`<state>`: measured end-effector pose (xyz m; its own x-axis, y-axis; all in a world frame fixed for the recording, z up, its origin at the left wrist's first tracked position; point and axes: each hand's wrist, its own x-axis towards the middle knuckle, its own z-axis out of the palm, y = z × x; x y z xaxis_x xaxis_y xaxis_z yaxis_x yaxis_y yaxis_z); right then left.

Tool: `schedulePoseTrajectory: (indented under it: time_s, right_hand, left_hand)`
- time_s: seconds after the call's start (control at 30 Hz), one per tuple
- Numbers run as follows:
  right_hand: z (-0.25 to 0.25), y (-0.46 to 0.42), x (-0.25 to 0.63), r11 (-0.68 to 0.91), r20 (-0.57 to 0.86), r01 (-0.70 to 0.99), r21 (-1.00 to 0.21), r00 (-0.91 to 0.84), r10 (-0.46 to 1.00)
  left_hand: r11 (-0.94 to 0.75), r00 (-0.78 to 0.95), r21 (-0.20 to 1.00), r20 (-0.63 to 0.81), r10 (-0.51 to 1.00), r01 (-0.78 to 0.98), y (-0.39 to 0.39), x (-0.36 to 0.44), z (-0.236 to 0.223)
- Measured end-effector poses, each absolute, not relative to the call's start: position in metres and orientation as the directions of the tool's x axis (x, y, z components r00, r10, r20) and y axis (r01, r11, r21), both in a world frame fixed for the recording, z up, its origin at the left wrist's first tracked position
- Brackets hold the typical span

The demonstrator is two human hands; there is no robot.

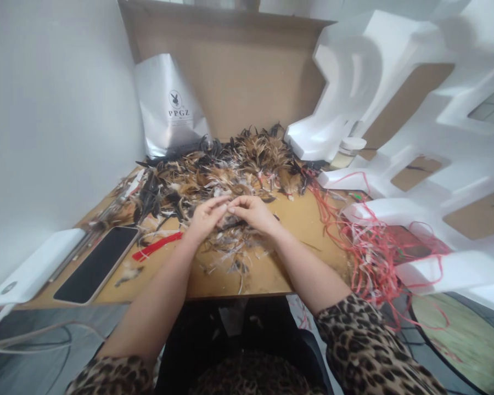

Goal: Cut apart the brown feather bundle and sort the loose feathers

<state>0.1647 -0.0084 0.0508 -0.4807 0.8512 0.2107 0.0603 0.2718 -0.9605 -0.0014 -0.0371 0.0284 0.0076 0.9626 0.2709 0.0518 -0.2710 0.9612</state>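
- Black-and-tan leopard-print sleeves [366, 345] sit at the elbows, which leaves the bare forearms free of the litter.
- A phone [99, 263] and a white power bank [37, 266] lie toward the left edge of the wooden table [308, 219], seemingly put aside from the hands; a red strip [156, 247] lies near the left forearm.
- Loose feathers [239, 241] are scattered under and in front of the hands, probably gathered there for easy reach.
- The left hand [206, 219] and right hand [253, 214] meet above them, thumbs and forefingers converging, likely for fine handling; I cannot tell whether they pinch a feather.
- Red strings [370, 258] tangle at the right, apart from the hands, perhaps to avoid snagging.
- Behind the hands rises a feather pile [206, 175], within reach.
- Farther back, a silver bag [168, 104] stands before a cardboard panel [247, 71], which may keep feathers from drifting off.
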Motion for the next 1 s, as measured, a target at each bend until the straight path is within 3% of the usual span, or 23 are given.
schedulePoseTrajectory:
  time_s: [0.07,0.17,0.3,0.4,0.5,0.63,0.77,0.87,1.0]
  right_hand:
    - [0.051,-0.009,0.164,0.354,0.275,0.091,-0.931,-0.465,0.842]
    - [0.053,-0.010,0.169,0.482,0.357,0.219,-0.848,-0.436,0.826]
    - [0.053,-0.009,0.176,0.663,0.443,0.445,-0.602,-0.505,0.741]
    - [0.052,-0.009,0.179,0.706,0.430,0.565,-0.426,-0.560,0.708]
    - [0.053,-0.009,0.183,0.685,0.496,0.580,-0.441,-0.479,0.724]
    - [0.058,-0.003,0.190,0.614,0.581,0.391,-0.686,-0.216,0.785]
    - [0.061,0.004,0.195,0.274,0.279,-0.055,-0.960,-0.103,0.955]
    - [0.064,0.008,0.199,0.092,0.150,-0.341,-0.936,-0.149,0.977]
    - [0.070,0.011,0.210,0.033,0.148,-0.518,-0.855,-0.182,0.972]
  left_hand:
    - [-0.179,0.120,0.983,0.173,0.978,0.041,-0.040,0.001,0.029]
    - [-0.126,0.129,0.992,0.123,0.984,0.018,-0.037,-0.002,0.026]
    - [-0.139,0.088,0.986,0.130,0.988,0.098,-0.031,-0.010,0.021]
    - [-0.133,0.087,0.979,0.120,0.989,0.154,-0.031,-0.011,0.020]
    - [-0.099,0.089,0.986,0.087,0.992,0.132,-0.032,-0.011,0.021]
    - [-0.111,0.056,0.992,0.108,0.993,0.064,-0.030,-0.013,0.023]
    - [-0.126,0.022,0.991,0.126,0.992,0.047,-0.027,-0.018,0.024]
    - [-0.124,0.002,0.992,0.124,0.992,0.011,-0.025,-0.023,0.024]
    - [-0.123,-0.033,0.992,0.122,0.992,-0.030,-0.024,-0.027,0.022]
